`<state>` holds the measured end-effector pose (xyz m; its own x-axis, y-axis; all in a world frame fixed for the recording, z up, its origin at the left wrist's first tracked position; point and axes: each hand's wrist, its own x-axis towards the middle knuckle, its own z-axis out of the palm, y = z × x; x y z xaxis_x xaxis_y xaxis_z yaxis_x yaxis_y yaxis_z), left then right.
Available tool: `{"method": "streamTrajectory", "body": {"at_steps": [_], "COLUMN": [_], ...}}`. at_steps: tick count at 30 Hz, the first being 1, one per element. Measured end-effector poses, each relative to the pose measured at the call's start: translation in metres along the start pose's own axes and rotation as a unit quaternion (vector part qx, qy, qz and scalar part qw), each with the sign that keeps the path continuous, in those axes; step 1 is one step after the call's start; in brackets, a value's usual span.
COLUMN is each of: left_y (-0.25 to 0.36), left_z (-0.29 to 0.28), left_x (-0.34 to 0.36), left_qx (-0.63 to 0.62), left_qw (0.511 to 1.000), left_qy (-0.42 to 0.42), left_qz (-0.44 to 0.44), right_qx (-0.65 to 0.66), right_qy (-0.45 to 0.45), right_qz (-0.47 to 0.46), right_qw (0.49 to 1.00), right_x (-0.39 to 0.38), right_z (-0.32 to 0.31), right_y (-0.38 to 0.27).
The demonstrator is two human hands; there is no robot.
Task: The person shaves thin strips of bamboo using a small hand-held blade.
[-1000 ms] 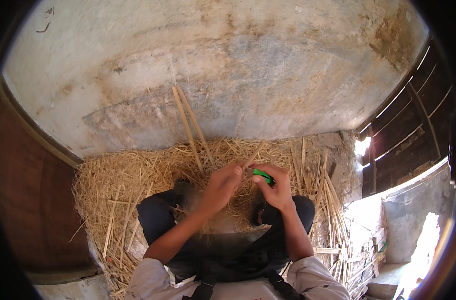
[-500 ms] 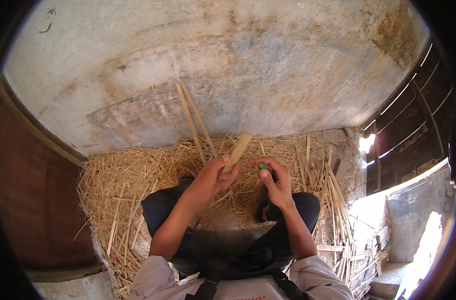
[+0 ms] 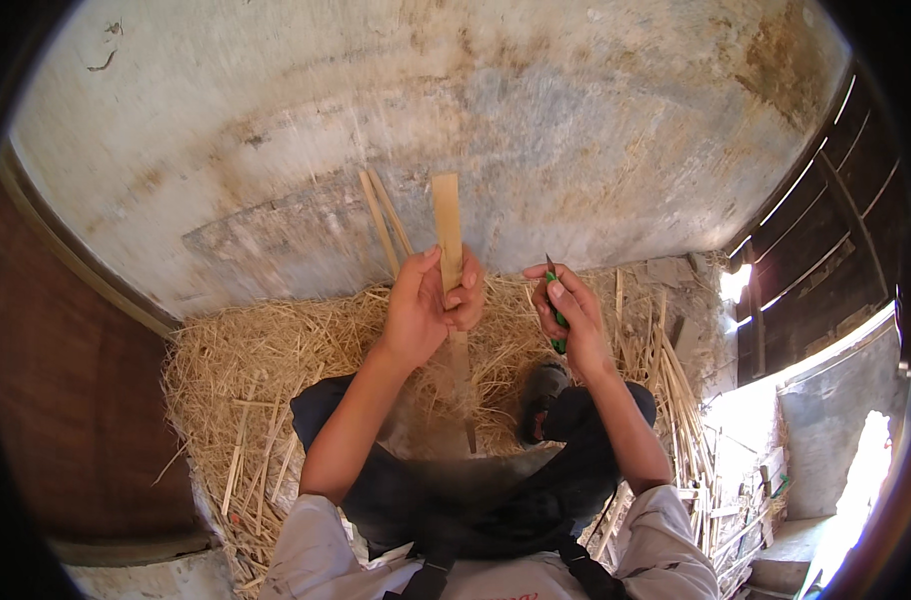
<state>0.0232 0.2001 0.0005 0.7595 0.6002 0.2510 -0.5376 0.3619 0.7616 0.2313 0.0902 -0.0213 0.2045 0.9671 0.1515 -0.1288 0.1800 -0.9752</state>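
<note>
1. Holding a flat, pale wooden strip (image 3: 446, 210), the left hand (image 3: 421, 300) has its grip clamped on the piece, thumb on one side and curled fingers on the other.
2. The strip stands nearly upright in the view; its broad upper end rises above the fingers in front of the stained wall (image 3: 576, 120), and its narrower, darker lower part runs down between the knees.
3. The right hand (image 3: 576, 310), well apart from the strip, has its grip closed around a green-handled knife (image 3: 554, 281), the dark blade pointing up and the index finger reaching past it to the left.
4. Two thin slats (image 3: 380, 225) lean toward the wall just beyond the left hand.
5. Straw-like shavings (image 3: 246, 370) cover the floor around the dark trousers (image 3: 616, 425) and a dark shoe (image 3: 544, 395).
6. A heap of split sticks (image 3: 681, 395) lies right of the right knee, near a dark slatted partition (image 3: 816, 260).
</note>
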Motion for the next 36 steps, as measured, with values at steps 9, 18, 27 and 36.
{"method": "streamTrajectory", "body": {"at_steps": [9,18,27,36], "left_y": [0.007,-0.010,-0.021,-0.018], "left_z": [0.015,0.002,-0.012,-0.024], "left_x": [0.020,0.017,0.011,0.008], "left_qx": [-0.056,-0.019,-0.035,-0.056], "left_qw": [0.997,0.999,0.999,0.997], "left_qy": [-0.010,0.012,0.000,0.033], "left_qz": [-0.050,-0.043,-0.039,-0.051], "right_qx": [-0.018,0.020,0.063,0.040], "right_qy": [-0.019,-0.017,0.023,0.010], "right_qz": [-0.005,0.000,-0.043,0.011], "right_qw": [1.000,1.000,0.997,0.999], "right_x": [0.022,0.019,0.028,0.018], "right_z": [-0.006,-0.010,-0.008,-0.003], "right_y": [0.002,0.005,-0.014,0.000]}}
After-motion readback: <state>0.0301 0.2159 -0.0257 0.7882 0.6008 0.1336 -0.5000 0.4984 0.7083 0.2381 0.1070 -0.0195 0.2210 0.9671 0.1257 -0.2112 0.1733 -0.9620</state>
